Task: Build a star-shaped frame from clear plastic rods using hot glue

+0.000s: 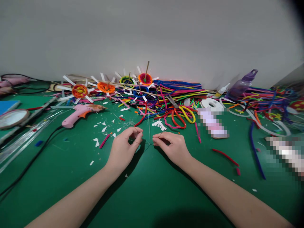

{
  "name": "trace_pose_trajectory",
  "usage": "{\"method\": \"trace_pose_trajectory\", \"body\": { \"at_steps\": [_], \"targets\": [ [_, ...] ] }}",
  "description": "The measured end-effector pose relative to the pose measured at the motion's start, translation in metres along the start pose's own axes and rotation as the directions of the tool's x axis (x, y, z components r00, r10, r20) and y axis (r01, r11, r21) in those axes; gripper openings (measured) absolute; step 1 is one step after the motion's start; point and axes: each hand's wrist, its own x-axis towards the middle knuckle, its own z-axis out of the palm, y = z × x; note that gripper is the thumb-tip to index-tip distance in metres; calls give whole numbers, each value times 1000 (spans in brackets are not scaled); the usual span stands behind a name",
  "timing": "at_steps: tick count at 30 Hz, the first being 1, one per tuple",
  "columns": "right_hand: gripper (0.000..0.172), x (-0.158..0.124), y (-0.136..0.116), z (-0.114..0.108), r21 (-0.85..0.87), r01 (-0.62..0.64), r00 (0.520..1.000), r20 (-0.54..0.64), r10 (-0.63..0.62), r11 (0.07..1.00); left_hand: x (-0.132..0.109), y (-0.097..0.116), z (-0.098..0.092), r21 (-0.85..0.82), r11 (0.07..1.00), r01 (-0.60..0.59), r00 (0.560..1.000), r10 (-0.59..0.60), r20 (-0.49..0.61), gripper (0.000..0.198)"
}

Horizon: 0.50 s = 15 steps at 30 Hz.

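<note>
A person's two bare hands met low over a green counter (152,193), forearms reaching in from the bottom corners. The left hand (124,150) and the right hand (173,148) were each closed in a pinch, thumb against fingers, on a fine, dark, wire-like strand (149,143). It crossed the small gap between the fingertips, at the middle of the view, where a thin pale length also ran away toward the back; its exact material was too fine to tell. White paper scraps (159,125) were scattered just beyond the hands. To the left lay a pink glue gun (77,115), its black cord trailing off the near left edge. Behind the right hand, scissors (182,114) with red and yellow handles rested beside a heap of bright pipe cleaners (180,88). Along the back, left of that heap, sat five round, colourful coiled pieces (80,91) with white strips sticking out. Farther right stood a white ribbon roll (205,103) and a tilted purple bottle (240,85).
</note>
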Motion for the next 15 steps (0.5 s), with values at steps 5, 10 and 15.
{"method": "trace_pose_trajectory", "body": {
  "at_steps": [5, 10, 15],
  "targets": [
    [10, 0, 0, -1, -23, 33, 999, 6, -33, 999, -3, 6, 1, 56, 997, -50, 999, 50, 5, 19],
    [10, 0, -1, -1, -38, 44, 999, 7, -44, 998, -5, 9, 2, 85, 992, -90, 996, 89, 23, 18],
    [10, -1, 0, -1, -46, 49, 999, 12, -49, 998, -4, 8, 4, 90, 990, -111, 994, 110, 24, 14]
  ]
}}
